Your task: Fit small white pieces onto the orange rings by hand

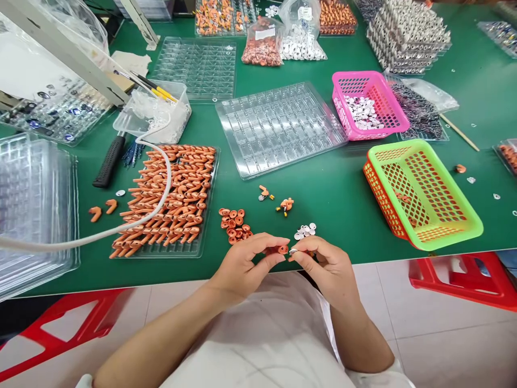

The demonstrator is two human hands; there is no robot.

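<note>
My left hand [244, 267] pinches a small orange earbud shell [283, 249] between thumb and fingers near the table's front edge. Facing it, my right hand [333, 267] is closed on a small silver-white piece [293, 251], with bits of orange and yellow showing by the fingers; its exact kind is too small to make out. Just beyond the left hand lie several orange earbud caps [236, 223]. Past the right fingertips is a little heap of white discs [306, 231]. Two small orange parts with yellow bits, one of them an orange cluster [287, 204], lie farther out.
At left, a clear tray [197, 249] holds rows of orange earbud stems, crossed by a white cable [165, 199]. An empty clear tray [283, 129] lies ahead. A green basket [456, 215] and a pink basket [339, 105] stand right. Red stools [464, 280] flank below.
</note>
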